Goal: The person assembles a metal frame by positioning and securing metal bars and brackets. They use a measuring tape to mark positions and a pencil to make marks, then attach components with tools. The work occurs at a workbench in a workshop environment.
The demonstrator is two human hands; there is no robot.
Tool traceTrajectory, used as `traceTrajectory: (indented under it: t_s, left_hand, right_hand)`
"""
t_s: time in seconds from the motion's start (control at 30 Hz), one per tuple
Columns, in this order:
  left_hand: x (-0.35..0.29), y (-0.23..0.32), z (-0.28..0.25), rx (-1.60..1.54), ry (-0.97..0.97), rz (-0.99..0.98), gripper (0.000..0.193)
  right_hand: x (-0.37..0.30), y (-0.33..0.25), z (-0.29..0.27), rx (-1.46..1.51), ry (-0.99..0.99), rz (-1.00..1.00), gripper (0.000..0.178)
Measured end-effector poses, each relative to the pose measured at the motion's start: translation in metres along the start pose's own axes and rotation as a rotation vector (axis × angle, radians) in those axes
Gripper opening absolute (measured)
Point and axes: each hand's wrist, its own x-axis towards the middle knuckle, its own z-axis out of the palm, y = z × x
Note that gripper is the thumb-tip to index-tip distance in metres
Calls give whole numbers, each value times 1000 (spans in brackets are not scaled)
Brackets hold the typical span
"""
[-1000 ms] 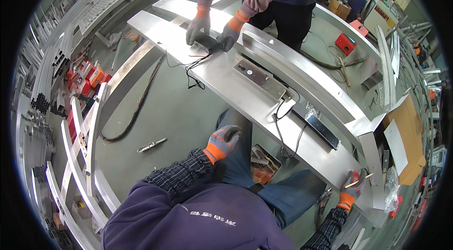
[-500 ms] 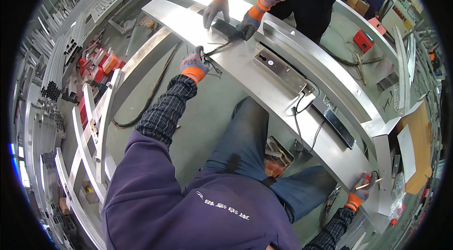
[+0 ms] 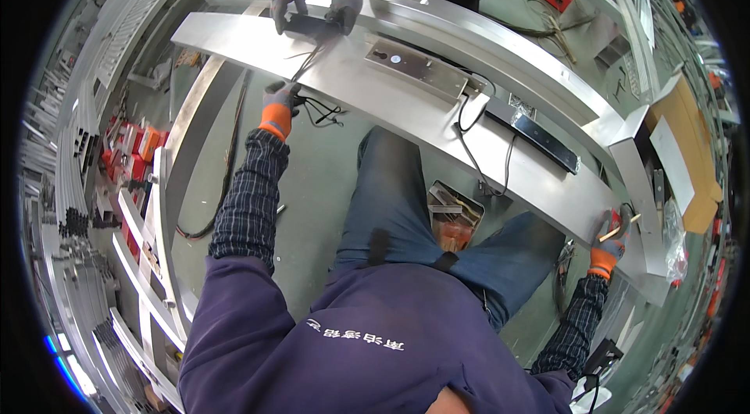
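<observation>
My left hand point(image 3: 277, 108), in a grey and orange glove, is closed on a thin black cable point(image 3: 307, 64) at the near edge of a long silver metal beam point(image 3: 242, 45). Loose cable ends hang beside it. The cable runs up to a dark box-shaped part point(image 3: 308, 26), which a co-worker's two gloved hands point(image 3: 346, 4) hold on the beam. Over at the beam's right end, my right hand point(image 3: 611, 240) is closed round a thin pencil-like wooden stick point(image 3: 625, 226). Something red shows by its fingers; its kind is unclear.
On the beam lie a metal lock-like housing point(image 3: 418, 70) and a black bar-shaped device point(image 3: 545, 143) with looped cables. An opened cardboard box point(image 3: 687, 156) stands at the right. A tool tray point(image 3: 455, 215) sits between my legs. Curved metal frames point(image 3: 160, 234) stand at the left.
The view has shifted, so the beam appears further left and higher. The co-worker's hands now both grip the dark part from above. My hands keep their places at the beam.
</observation>
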Motion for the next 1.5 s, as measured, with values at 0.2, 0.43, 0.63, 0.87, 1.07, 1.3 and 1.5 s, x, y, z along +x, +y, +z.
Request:
traceTrajectory:
  t_s: [0.2,0.43,0.63,0.87,1.07,1.3,1.5]
  left_hand:
    - [-92,3,21,-228,-626,-309,33]
    - [-188,-2,81,-22,-1087,385,56]
    - [-159,-93,94,209,-526,290,39]
    - [-112,-45,90,-324,-264,-262,38]
    - [-46,-62,72,-336,-248,-335,31]
    - [-42,-73,74,-285,-6,-285,36]
    - [41,-97,7,-219,-313,-60,18]
  right_hand:
    - [2,-10,-3,62,54,41,46]
    - [0,-5,3,183,62,115,45]
    - [-2,21,13,-57,27,22,52]
    - [4,-18,-9,-90,68,-22,50]
    - [5,-26,-10,28,34,36,51]
    - [-8,4,-4,-67,12,50,48]
    - [0,-22,-11,162,-6,91,55]
